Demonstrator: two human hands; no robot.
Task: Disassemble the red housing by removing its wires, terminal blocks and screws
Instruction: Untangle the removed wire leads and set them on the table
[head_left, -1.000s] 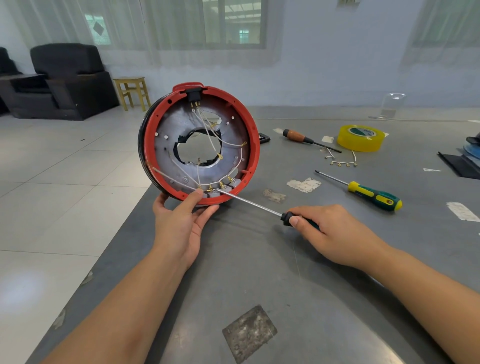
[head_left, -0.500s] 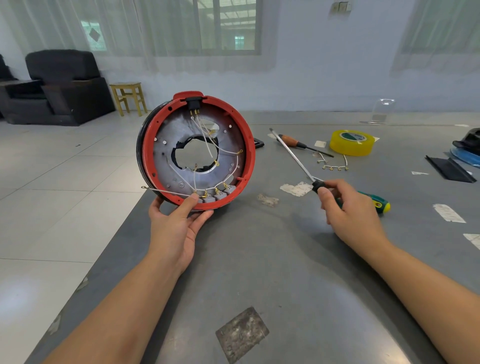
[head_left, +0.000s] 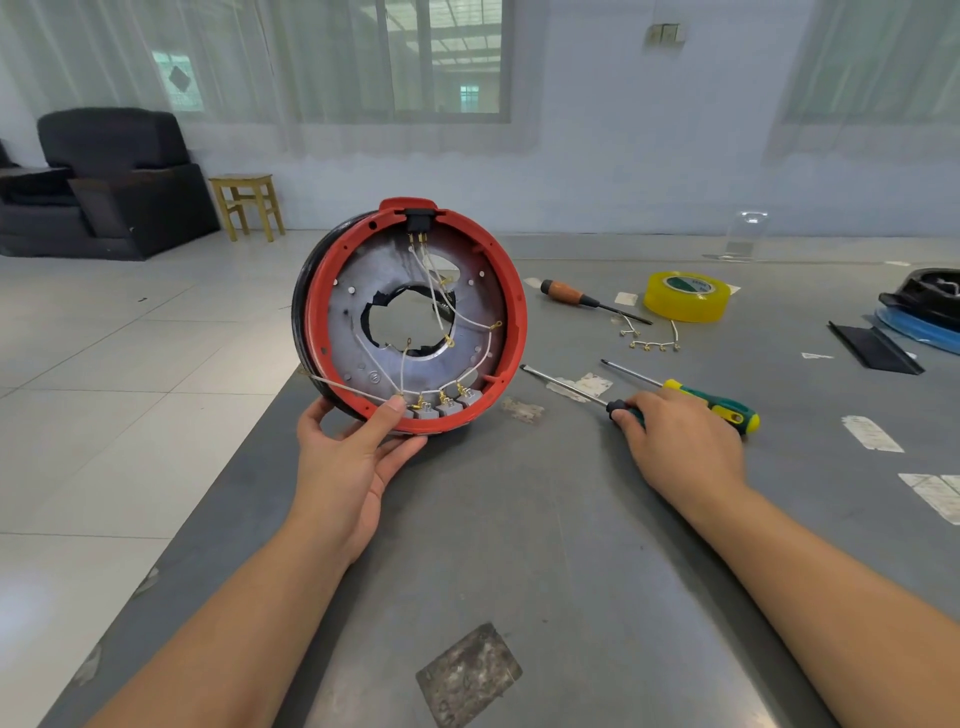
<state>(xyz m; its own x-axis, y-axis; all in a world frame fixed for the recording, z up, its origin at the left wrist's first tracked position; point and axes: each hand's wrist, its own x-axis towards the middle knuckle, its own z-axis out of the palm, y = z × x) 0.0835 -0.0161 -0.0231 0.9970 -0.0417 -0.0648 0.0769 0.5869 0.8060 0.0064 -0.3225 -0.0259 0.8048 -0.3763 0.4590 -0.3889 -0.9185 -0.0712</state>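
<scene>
The round red housing (head_left: 511, 332) stands on edge near the grey table's left edge, its open side facing me. White wires (head_left: 435, 291) with brass lugs run across its grey inner plate to three grey terminal blocks (head_left: 449, 408) at the bottom rim. My left hand (head_left: 353, 457) holds the housing from below, thumb pressing on the inner rim beside the blocks. One loose wire end sticks out to the left. My right hand (head_left: 680, 441) rests low on the table, fingers curled round the handle of a screwdriver (head_left: 566, 385) whose shaft lies flat, pointing at the housing.
A green-and-yellow screwdriver (head_left: 727, 410) lies just behind my right hand. Farther back are an orange-handled screwdriver (head_left: 566, 293), a yellow tape roll (head_left: 685, 296) and a removed wire set (head_left: 649, 343). Black and blue parts (head_left: 872, 345) sit far right. The table edge drops to the floor at left.
My right hand pulled the screwdriver away from the terminal blocks, swung it up, then lowered it flat onto the table. A wire end now sticks out left of the housing.
</scene>
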